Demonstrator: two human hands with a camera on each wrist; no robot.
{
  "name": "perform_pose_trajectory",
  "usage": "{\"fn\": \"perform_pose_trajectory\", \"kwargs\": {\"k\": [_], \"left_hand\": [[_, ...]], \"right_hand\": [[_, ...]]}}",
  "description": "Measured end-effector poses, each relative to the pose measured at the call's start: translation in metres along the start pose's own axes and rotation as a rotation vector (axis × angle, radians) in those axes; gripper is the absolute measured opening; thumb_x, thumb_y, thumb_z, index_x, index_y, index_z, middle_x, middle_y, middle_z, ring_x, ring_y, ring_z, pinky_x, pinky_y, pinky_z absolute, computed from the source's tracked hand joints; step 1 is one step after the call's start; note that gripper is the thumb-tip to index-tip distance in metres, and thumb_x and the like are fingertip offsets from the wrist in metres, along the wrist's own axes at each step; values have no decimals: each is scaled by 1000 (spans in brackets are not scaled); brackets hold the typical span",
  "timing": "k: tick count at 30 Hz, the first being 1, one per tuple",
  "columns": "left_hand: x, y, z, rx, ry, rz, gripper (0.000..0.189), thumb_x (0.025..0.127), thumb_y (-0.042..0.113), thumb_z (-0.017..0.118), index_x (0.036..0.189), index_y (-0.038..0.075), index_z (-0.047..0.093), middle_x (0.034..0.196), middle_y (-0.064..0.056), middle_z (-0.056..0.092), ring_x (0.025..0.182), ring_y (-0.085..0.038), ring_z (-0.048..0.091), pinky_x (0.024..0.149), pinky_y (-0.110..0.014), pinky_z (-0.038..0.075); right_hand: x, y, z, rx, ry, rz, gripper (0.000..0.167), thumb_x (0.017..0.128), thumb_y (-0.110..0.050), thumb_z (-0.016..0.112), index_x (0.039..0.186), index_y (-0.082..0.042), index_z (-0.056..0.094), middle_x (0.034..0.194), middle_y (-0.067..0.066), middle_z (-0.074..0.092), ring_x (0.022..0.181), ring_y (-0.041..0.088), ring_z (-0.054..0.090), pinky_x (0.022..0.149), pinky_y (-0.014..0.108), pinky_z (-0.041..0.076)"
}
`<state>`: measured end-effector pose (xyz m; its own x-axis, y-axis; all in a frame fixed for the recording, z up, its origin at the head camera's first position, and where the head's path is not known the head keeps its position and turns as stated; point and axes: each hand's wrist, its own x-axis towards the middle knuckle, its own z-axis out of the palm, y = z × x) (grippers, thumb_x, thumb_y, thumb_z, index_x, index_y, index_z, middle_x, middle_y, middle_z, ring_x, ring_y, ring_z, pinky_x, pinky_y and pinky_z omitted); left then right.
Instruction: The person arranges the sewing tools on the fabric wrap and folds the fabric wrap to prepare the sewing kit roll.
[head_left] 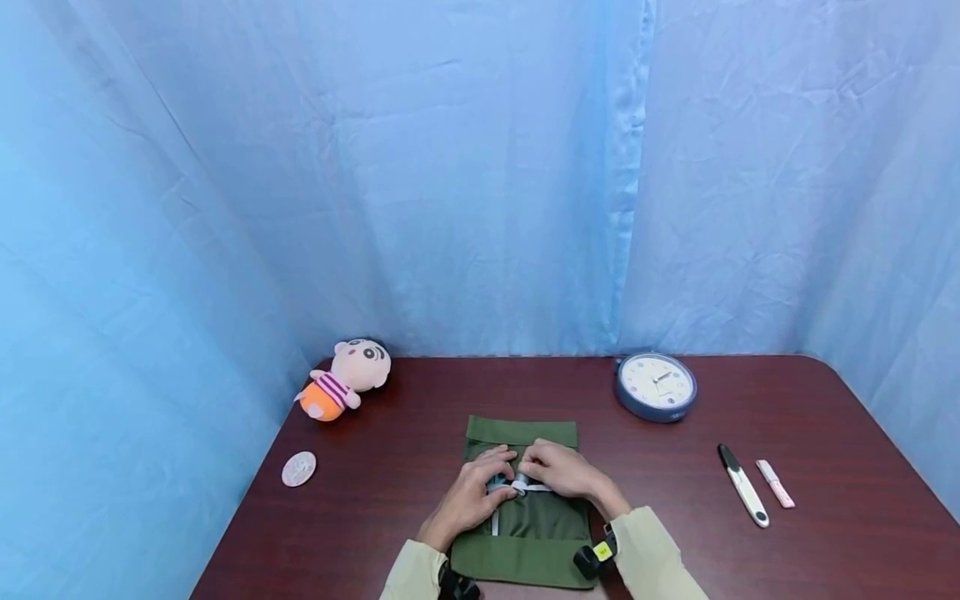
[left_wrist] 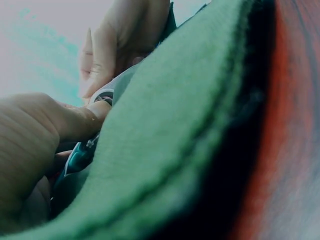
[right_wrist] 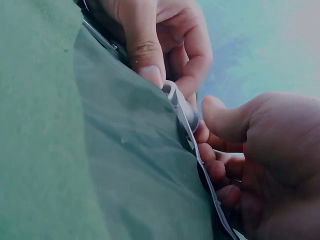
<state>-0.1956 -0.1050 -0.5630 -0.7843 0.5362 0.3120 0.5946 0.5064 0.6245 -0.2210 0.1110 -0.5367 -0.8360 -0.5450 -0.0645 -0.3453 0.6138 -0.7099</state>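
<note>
A green fabric organizer [head_left: 543,517] lies unfolded on the table, with a white elastic band [head_left: 538,487] across its middle. My left hand [head_left: 472,493] pinches the band between thumb and fingertips, where it forms a small loop [right_wrist: 171,89]. From the other side my right hand [head_left: 562,468] holds a small grey cylindrical piece [right_wrist: 191,116] at the band with its fingertips; its exact kind is hard to make out. Under the left hand a teal item [left_wrist: 80,156] sits at the band, partly covered by the fingers.
A plush doll [head_left: 352,375] lies at the back left, with a round white disc [head_left: 298,469] in front of it. Toward the back right is a blue-rimmed clock [head_left: 656,386]. A black-and-white tool [head_left: 744,486] and a small pink-and-white stick [head_left: 776,483] lie at the right.
</note>
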Motion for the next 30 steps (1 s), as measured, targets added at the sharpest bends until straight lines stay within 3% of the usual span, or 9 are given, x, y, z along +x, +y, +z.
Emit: {"fn": "perform_pose_trajectory", "kwargs": {"k": [11, 19, 23, 30], "left_hand": [[-1, 1, -1, -7, -8, 5, 13, 89, 19, 74, 94, 10, 67, 134, -15, 67, 135, -33, 56, 115, -42, 46], [2, 1, -4, 11, -1, 23, 14, 88, 19, 75, 95, 10, 67, 133, -15, 67, 135, -34, 56, 114, -42, 47], [2, 2, -6, 13, 1, 13, 14, 87, 15, 77, 94, 10, 67, 134, -14, 67, 136, -33, 55, 114, -43, 47], [1, 1, -4, 18, -38, -10, 14, 88, 18, 75, 96, 10, 68, 137, -13, 65, 138, -32, 54, 115, -42, 45]], "right_hand": [[3, -8, 1, -136, -61, 12, 23, 106, -24, 49, 96, -16, 69, 85, -3, 48, 65, 11, 39, 61, 23, 31], [0, -3, -1, -36, -16, -2, 21, 105, -24, 51, 92, -19, 67, 86, -3, 49, 67, 9, 41, 63, 23, 33], [0, 0, -3, -53, 11, -48, 20, 104, -23, 53, 88, -20, 66, 84, -5, 50, 69, 6, 41, 64, 21, 33], [1, -1, -6, -40, -59, -64, 23, 105, -20, 51, 86, -18, 65, 82, -4, 47, 67, 8, 38, 62, 21, 30]]}}
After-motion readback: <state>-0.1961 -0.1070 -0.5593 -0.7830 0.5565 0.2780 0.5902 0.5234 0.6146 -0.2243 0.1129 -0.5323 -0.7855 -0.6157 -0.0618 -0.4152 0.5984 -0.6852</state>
